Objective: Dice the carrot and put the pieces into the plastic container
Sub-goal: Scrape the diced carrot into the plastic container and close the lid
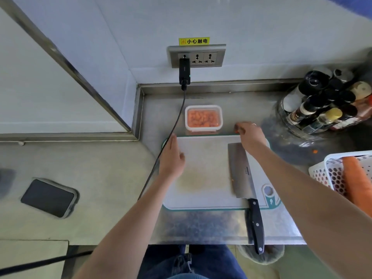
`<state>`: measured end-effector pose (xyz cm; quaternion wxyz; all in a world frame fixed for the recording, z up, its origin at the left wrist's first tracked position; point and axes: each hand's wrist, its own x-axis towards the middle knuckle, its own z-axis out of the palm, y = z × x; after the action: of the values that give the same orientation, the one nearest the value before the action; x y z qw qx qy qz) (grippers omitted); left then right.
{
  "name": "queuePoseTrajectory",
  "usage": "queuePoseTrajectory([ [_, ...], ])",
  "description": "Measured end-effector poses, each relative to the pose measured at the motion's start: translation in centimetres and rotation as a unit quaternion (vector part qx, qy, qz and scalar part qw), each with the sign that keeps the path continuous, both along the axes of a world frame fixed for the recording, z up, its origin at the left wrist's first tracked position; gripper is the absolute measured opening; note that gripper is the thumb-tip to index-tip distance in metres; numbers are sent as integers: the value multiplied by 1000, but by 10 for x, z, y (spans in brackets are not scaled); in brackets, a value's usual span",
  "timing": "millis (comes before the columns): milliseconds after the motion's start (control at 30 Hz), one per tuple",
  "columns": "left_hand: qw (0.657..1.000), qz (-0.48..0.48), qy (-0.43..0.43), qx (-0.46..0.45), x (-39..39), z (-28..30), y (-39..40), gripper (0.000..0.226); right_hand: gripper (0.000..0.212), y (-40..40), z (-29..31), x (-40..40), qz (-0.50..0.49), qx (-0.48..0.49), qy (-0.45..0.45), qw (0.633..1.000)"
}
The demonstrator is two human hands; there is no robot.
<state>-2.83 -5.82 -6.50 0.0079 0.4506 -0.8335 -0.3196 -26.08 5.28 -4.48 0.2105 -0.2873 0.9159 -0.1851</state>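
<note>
Dicing done, cleanup step: container (203, 118) behind board (203, 174) full. Right hand (250, 135) fingers pinch stray piece at board's far edge; left hand (172, 158) flat, empty. Next: drop piece in container.

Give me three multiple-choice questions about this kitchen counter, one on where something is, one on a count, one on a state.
1. Where does the knife lie?
A. in the basket
B. on the cutting board, handle past its near edge
C. inside the container

2. How many sockets has the wall outlet?
A. three
B. one
C. five

3. What state is the plastic container in?
A. empty
B. lidded
C. open, holding orange carrot pieces

Answers: 1 B, the blade rests on the board's right side. 2 A, three sockets in a row, the left one taken by a plug. 3 C, orange pieces show inside with no lid on.
</note>
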Motion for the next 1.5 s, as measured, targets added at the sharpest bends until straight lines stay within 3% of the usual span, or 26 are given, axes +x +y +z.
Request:
queuePoseTrajectory([
  [133,995,-66,-47,-61,12,-17,4,59,23,-5,-5,-2,66,7,31,997],
  [233,993,-86,-57,-63,13,-14,2,59,22,-11,-10,0,51,19,28,998],
  [367,988,-116,-72,-78,16,-10,0,60,20,-15,-14,2,9,-61,-32,998],
  [500,983,-143,-83,-85,22,-15,-2,60,22,-21,-11,1,-10,-61,-90,994],
  [633,969,-193,-97,-124,35,-20,0,67,26,-16,3,11,-44,-119,-72,989],
  [800,963,-199,-115,-139,38,-23,-1,72,17,23,-1,57,31,-131,-130,982],
  [867,962,-202,-121,-137,36,-23,0,74,11,37,1,59,-44,-161,-98,981],
  [967,965,-196,-123,-121,34,-23,4,80,7,69,14,62,-233,-199,-19,952],
  [1033,966,-193,-122,-118,34,-25,4,82,22,99,15,83,-226,-136,1,965],
  [1167,965,-196,-150,-90,34,-28,1,86,42,141,3,134,-141,52,-66,986],
  [1267,966,-191,-134,-111,35,-28,1,87,46,142,-2,139,-127,78,-69,986],
  [1367,964,-197,-130,-124,36,-30,2,87,38,144,-1,137,-155,41,-85,983],
  [1500,965,-189,-115,-143,38,-35,2,82,30,149,5,143,-140,83,-101,981],
])
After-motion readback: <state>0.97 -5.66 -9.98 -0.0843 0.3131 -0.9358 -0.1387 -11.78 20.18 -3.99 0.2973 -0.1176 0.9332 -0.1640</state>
